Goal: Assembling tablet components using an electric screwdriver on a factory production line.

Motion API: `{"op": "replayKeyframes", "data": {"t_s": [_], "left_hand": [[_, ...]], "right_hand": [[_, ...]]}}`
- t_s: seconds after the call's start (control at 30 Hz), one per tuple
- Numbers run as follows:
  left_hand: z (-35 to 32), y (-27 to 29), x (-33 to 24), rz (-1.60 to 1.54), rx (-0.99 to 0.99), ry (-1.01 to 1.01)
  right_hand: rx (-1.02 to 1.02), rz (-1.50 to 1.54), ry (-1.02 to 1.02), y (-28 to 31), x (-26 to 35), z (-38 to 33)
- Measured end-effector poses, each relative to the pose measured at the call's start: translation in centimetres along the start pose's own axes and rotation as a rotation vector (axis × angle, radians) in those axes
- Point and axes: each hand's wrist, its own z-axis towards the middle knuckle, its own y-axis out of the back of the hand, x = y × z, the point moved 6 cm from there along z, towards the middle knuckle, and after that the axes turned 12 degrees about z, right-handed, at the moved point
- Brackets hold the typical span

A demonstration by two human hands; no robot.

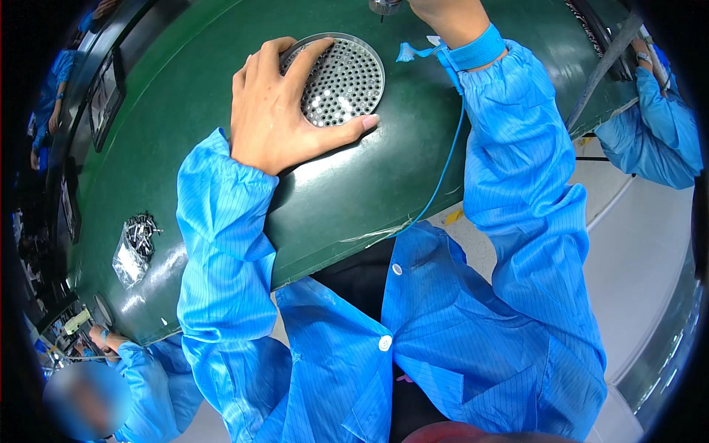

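1 perforated dish [346, 83] partly beneath left hand [275, 117], right hand [446, 16] mostly unseen

Left grip [272, 122] on perforated disc [346, 80]

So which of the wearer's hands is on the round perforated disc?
The left hand, spread over the perforated disc; the right hand, wearing the blue wrist strap, is away from it, at the picture's top edge.
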Motion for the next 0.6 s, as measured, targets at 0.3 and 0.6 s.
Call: {"op": "replayKeyframes", "data": {"t_s": [0.3, 0.6], "left_hand": [[0.01, 0.04, 0.15, -0.049, -0.006, 0.03], [0.01, -0.01, 0.08, -0.007, 0.002, 0.005]], "right_hand": [[-0.01, 0.004, -0.026, 0.08, -0.14, 0.04], [0.002, 0.013, -0.012, -0.03, -0.09, 0.12]]}}
